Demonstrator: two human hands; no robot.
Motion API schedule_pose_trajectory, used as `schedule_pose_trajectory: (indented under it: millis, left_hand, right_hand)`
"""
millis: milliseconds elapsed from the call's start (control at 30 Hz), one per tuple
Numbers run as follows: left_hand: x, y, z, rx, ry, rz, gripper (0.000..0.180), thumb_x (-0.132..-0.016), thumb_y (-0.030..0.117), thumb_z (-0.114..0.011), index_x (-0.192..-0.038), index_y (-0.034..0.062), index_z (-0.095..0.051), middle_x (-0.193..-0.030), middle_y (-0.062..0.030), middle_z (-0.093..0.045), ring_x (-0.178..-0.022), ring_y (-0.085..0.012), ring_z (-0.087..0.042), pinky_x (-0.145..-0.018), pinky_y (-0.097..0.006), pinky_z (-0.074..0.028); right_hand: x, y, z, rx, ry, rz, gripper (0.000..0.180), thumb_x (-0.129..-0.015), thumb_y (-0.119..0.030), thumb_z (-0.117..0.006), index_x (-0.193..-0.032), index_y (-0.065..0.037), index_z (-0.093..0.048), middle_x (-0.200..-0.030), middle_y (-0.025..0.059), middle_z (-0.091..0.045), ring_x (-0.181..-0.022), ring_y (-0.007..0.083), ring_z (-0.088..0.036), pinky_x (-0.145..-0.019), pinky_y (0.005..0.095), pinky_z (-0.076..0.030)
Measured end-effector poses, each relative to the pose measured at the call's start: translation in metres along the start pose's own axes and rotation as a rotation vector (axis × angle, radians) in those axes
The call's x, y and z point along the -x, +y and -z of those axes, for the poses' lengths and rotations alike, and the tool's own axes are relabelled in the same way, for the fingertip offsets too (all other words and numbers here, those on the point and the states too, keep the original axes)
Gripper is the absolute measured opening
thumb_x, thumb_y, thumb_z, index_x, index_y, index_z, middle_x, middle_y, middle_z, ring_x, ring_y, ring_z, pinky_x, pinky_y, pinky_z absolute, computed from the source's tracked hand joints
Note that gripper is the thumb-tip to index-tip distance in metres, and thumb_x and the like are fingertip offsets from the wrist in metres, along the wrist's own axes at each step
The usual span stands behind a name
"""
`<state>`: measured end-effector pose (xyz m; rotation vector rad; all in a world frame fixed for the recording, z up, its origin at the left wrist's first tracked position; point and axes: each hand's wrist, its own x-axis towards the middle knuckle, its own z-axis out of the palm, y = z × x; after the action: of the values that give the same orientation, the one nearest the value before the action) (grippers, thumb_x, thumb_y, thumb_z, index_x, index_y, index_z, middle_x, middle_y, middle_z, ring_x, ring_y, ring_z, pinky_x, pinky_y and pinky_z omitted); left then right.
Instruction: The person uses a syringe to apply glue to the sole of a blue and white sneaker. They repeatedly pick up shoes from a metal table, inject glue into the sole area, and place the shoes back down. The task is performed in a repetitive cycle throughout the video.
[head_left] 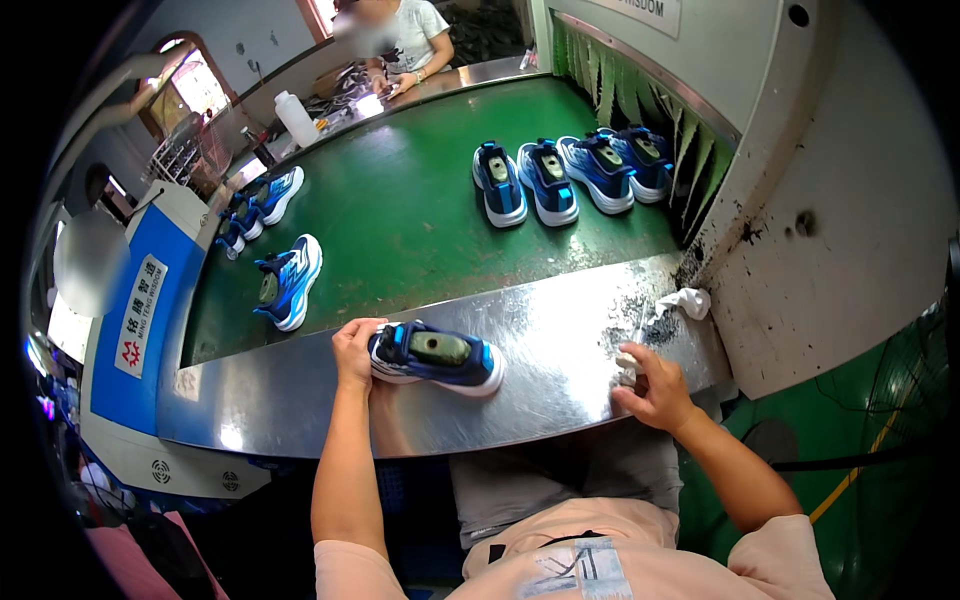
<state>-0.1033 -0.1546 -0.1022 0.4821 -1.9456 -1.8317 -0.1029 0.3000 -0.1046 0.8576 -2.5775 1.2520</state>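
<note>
A blue sneaker [470, 372] with a white sole and a dark green shoe last inside rests on the metal ledge [280, 405] in front of me. My left hand [354, 350] grips its toe end on the left, fingers closed round it. To the right of the shoe, my right hand [655, 388] pinches a small wad of whitish cloth [627, 372] just over the ledge. The two hands are well apart, and the right one does not touch the shoe.
A row of several matching sneakers [547, 183] stands on the green belt [400, 180] by the machine's strip curtain [640, 95]. More sneakers [289, 283] sit at the left. A crumpled white cloth [690, 302] lies by the machine wall. Across the belt, a person [415, 40] handles something.
</note>
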Motion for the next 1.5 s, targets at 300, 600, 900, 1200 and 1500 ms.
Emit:
schedule_pose_trajectory:
  millis: [300,600,900,1200,1500]
  left_hand:
    - [-0.013,-0.019,-0.014,-0.185,-0.021,-0.188,0.023,-0.082,0.013,-0.055,-0.083,-0.004,-0.071,-0.085,-0.012,-0.069,-0.08,-0.0199,-0.064,-0.078,-0.031,-0.05]
    - [-0.018,-0.042,-0.002,-0.428,0.083,-0.656,0.028,-0.067,0.031,-0.08,-0.069,0.0058,-0.068,-0.063,-0.01,-0.064,-0.054,-0.0252,-0.058,-0.053,-0.035,-0.05]
    - [-0.02,-0.039,0.01,-0.469,-0.022,-0.642,0.025,-0.083,0.019,-0.058,-0.08,-0.0039,-0.069,-0.076,-0.0147,-0.068,-0.064,-0.0232,-0.061,-0.062,-0.036,-0.052]
    - [-0.001,-0.006,-0.016,-0.091,-0.005,-0.241,0.026,-0.08,0.012,-0.056,-0.081,-0.0109,-0.067,-0.081,-0.0199,-0.067,-0.072,-0.0267,-0.062,-0.064,-0.04,-0.052]
    - [0.0,-0.013,-0.014,-0.307,-0.038,-0.437,0.022,-0.078,0.017,-0.066,-0.083,-0.0049,-0.07,-0.081,-0.0148,-0.069,-0.07,-0.0242,-0.062,-0.066,-0.036,-0.052]
  right_hand:
    - [0.011,0.02,-0.002,0.084,0.155,0.051,0.056,-0.071,-0.028,-0.076,-0.118,-0.006,-0.053,-0.096,0.0164,-0.061,-0.079,0.033,-0.062,-0.069,0.038,-0.051]
    - [0.003,0.024,-0.007,0.449,0.253,0.074,0.058,-0.083,-0.041,-0.064,-0.125,-0.004,-0.047,-0.108,0.024,-0.056,-0.081,0.0297,-0.064,-0.063,0.0296,-0.054]
    - [0.009,0.016,-0.005,0.598,0.07,0.143,0.061,-0.085,-0.044,-0.058,-0.125,0.001,-0.047,-0.108,0.027,-0.057,-0.091,0.0273,-0.063,-0.062,0.0284,-0.054]
    - [0.011,0.013,0.007,0.505,-0.069,0.211,0.059,-0.084,-0.044,-0.058,-0.121,0.001,-0.048,-0.088,0.0125,-0.052,-0.083,0.0235,-0.059,-0.056,0.0294,-0.05]
    - [-0.003,0.02,0.018,0.312,0.012,0.082,0.059,-0.084,-0.043,-0.06,-0.123,-0.002,-0.044,-0.088,0.0141,-0.057,-0.078,0.0291,-0.061,-0.066,0.0382,-0.05]
